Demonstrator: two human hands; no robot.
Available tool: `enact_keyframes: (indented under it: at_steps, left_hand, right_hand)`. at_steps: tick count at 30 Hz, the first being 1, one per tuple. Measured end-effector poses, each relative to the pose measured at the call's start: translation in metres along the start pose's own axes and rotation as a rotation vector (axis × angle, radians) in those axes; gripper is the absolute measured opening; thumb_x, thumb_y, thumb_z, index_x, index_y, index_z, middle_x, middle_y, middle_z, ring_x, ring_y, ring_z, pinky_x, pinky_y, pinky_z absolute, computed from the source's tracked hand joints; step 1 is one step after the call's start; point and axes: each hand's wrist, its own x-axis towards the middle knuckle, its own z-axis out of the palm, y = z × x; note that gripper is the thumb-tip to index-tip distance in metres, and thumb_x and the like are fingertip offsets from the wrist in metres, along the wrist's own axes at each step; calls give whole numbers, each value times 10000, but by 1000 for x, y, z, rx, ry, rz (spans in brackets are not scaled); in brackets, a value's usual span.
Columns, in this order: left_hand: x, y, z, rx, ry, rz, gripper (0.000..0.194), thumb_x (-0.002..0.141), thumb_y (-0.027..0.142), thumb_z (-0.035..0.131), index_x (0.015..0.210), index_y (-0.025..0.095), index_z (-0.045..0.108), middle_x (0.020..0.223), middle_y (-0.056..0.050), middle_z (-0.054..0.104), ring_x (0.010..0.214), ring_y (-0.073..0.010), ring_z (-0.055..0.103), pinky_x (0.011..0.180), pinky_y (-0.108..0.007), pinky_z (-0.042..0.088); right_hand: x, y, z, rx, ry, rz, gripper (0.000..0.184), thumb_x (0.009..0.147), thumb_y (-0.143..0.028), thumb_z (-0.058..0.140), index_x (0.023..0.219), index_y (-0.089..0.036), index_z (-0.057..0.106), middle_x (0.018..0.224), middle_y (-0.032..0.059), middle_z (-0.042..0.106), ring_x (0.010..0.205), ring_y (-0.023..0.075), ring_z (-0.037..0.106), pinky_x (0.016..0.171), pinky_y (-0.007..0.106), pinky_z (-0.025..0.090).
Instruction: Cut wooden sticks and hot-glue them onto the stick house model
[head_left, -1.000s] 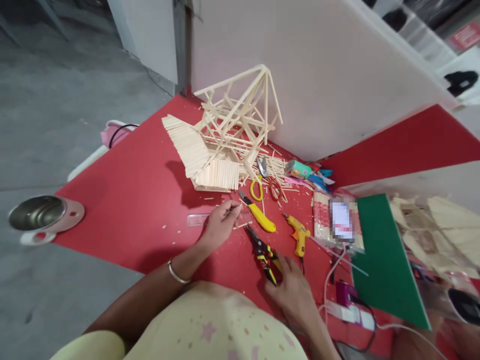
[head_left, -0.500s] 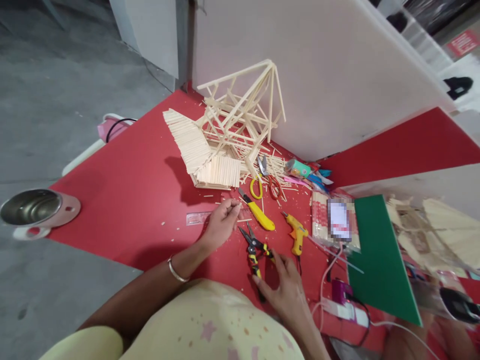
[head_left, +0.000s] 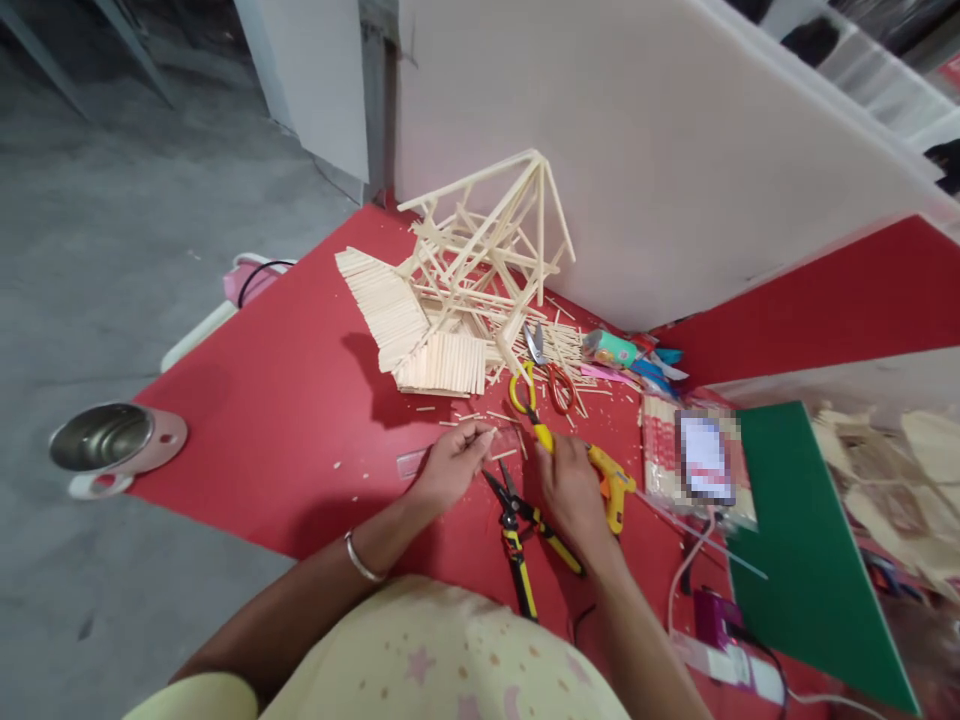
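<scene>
My left hand [head_left: 454,464] pinches a tiny pale piece of wooden stick between thumb and fingertips, above a clear ruler [head_left: 411,464]. The fingers of my right hand [head_left: 574,488] are closed round the yellow handle of a utility knife [head_left: 543,436], which they mostly hide. Between my hands lie black-and-yellow cutting pliers [head_left: 513,535], jaws and handles spread, with nobody holding them. Just right of my right hand is a yellow glue gun [head_left: 618,490]. Farther back stands a model of wooden sticks [head_left: 442,362], with an open frame on top and slatted panels in front.
Scissors [head_left: 561,386] with yellow and red handles lie beside loose sticks [head_left: 566,345]. A phone [head_left: 705,455] rests on packed sticks, near a green board [head_left: 817,540]. A metal-lined mug [head_left: 161,440] stands at the red table's left corner. A white partition [head_left: 600,150] rises behind.
My right hand has let go of the cutting pliers, leaving them on the table, and has moved forward onto the utility knife. My left hand keeps its pinch in nearly the same place.
</scene>
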Motion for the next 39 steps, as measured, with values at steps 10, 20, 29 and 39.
enact_keyframes:
  at_steps: [10,20,29,39]
  left_hand:
    - [-14,-1,9,96,-104,-10,334,916,498,611,803,183,616,656,-1,554,535,-96,412,497,-217,310]
    - [-27,7,15,233,-77,40,330,953,436,565,742,186,605,664,0,531,541,-101,405,514,-228,318]
    - [-29,6,20,256,-104,26,315,969,437,548,786,186,603,653,11,541,507,-85,394,499,-224,313]
    - [-38,22,28,373,-114,56,320,951,413,585,740,176,619,626,12,558,500,-81,416,495,-222,313]
  right_hand:
    - [-54,-14,-35,245,18,-174,349,1038,-357,433,1315,-178,546,1045,119,711,931,241,690,782,355,548]
    - [-61,-11,-34,223,59,-195,344,1046,-340,429,1308,-153,551,1023,124,710,905,231,676,756,326,519]
    - [-65,-7,-34,187,85,-182,380,1043,-397,439,1273,-133,586,963,118,704,849,227,655,736,315,484]
    - [-64,-3,-37,113,172,-212,415,1059,-437,362,1167,-128,618,894,110,676,775,211,593,692,308,424]
